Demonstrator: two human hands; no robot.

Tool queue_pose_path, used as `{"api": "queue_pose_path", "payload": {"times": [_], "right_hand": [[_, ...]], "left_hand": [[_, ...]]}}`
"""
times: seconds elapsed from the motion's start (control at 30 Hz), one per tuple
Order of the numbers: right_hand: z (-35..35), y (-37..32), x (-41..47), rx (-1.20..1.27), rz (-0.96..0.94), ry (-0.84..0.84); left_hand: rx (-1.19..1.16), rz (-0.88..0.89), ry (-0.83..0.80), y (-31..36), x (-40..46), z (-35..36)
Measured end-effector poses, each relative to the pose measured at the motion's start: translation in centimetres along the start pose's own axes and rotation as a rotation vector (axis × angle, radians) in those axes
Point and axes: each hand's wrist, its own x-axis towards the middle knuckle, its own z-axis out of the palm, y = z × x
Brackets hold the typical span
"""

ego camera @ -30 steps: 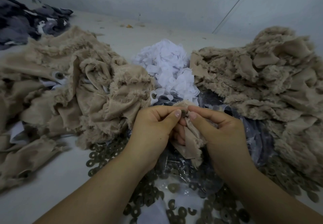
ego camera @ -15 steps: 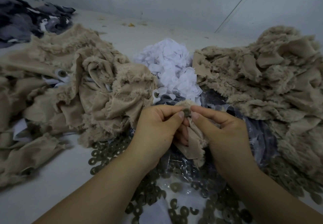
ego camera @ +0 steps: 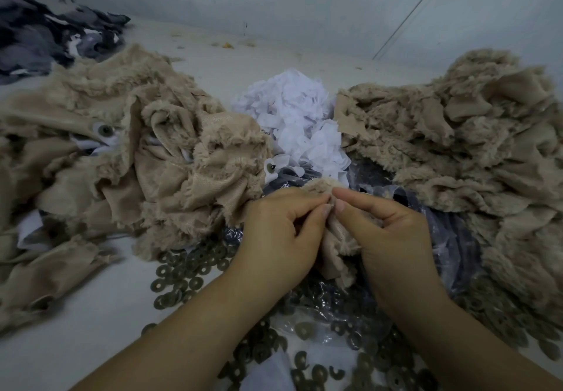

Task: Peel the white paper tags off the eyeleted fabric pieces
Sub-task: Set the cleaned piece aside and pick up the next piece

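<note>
at the far left lies a heap of dark grey cloth (ego camera: 45, 37), and nearer, a big pile of tan furry pieces (ego camera: 128, 159) where white tags (ego camera: 100, 142) show round an eyelet (ego camera: 105, 130); these look yet to be peeled. bronze washers (ego camera: 182, 271) are scattered on the near table (ego camera: 61, 339) below it.

the step in hand seems to be picking at the tag or eyelet spot on one piece. to do it well, i'd judge: hold the cloth taut close to the eyelet with one hand, lift the paper edge with a nail of the other, and pull low and slow so the paper comes off whole and the pile is not torn.

in the middle, the left hand (ego camera: 280, 232) is curled, thumb and forefinger pinching the top of the small tan fabric piece (ego camera: 335, 238). the right hand (ego camera: 393, 238) is curled too, its thumb and forefinger tips meeting the left's on the same spot. whether a tag is between the tips i cannot tell.

beyond them sits a mound of peeled white paper (ego camera: 292, 116), a clear plastic bag (ego camera: 451, 238) under the hands, and at right another tan pile (ego camera: 457, 146), showing no tags.
</note>
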Motion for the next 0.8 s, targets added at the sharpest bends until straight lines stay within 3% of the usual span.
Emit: {"api": "queue_pose_path", "payload": {"times": [0.17,0.4,0.53,0.8], "right_hand": [[-0.1,0.0,-0.1,-0.057,-0.059,-0.02],[0.1,-0.3,-0.4,-0.05,-0.011,-0.052],[0.0,-0.4,-0.3,0.043,0.107,-0.07],[-0.1,-0.3,-0.2,0.202,0.227,-0.134]], "left_hand": [[-0.128,-0.158,-0.011,-0.1,0.3,-0.2],[-0.018,-0.016,-0.011,0.0,0.1,-0.1],[0.096,0.121,-0.007,0.0,-0.2,0.4],[0.16,0.154,0.012,-0.2,-0.4,1.1]]}}
